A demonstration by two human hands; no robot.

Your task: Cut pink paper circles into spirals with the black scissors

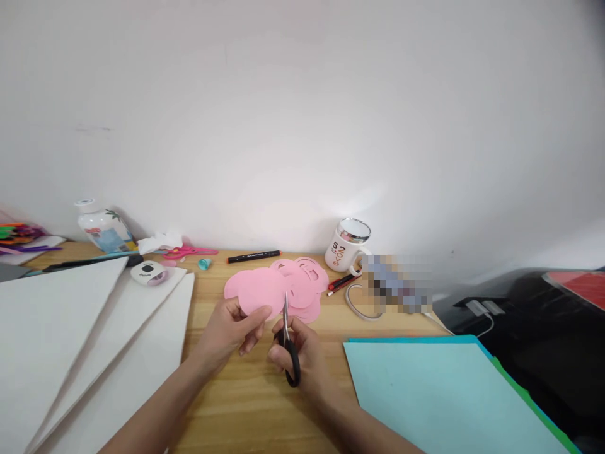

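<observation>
Between thumb and fingers, my left hand (241, 325) pinches a round pink paper piece (259, 291) by its lower edge. My right hand (300, 347) grips black-handled scissors (293, 362), with the blades pointing away from me just right of that piece. Whether the blades touch the paper I cannot tell. Behind and beside them lies a loose pile of pink paper cutouts (309, 309), some with cut-out openings, on the wooden table (255, 410).
White sheets (155, 353) cover the left side, with a white correction-tape-like dispenser (147, 273) on them. Along the wall stand a bottle (101, 227), pink scissors (189, 251), a black marker (254, 256) and a white mug (345, 249). Light blue paper (439, 391) lies at right.
</observation>
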